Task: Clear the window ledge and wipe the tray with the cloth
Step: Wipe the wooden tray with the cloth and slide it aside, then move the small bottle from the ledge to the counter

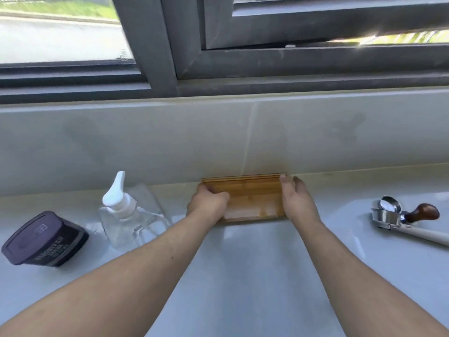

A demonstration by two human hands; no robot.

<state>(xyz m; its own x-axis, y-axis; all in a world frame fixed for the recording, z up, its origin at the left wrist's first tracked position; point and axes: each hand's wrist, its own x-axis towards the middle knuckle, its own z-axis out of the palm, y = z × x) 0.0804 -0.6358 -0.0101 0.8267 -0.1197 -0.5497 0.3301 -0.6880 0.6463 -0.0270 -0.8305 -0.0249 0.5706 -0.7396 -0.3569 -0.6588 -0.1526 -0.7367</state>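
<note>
A shallow wooden tray (252, 195) lies on the white counter, its far edge against the tiled wall below the window. My left hand (209, 200) curls over the tray's left end, fingers closed on its rim. My right hand (297, 198) presses flat against the tray's right end, fingers reaching its far corner. The window ledge (218, 98) above the tiles carries nothing that I can see. No cloth is in view.
Left of the tray stands a clear pump bottle (128, 215) with a white nozzle. A dark lidded tub (46, 239) lies tilted at the far left. A metal portafilter (393, 217) and a brown-handled tamper (422, 212) lie at the right. The grey window frame (160, 45) rises behind.
</note>
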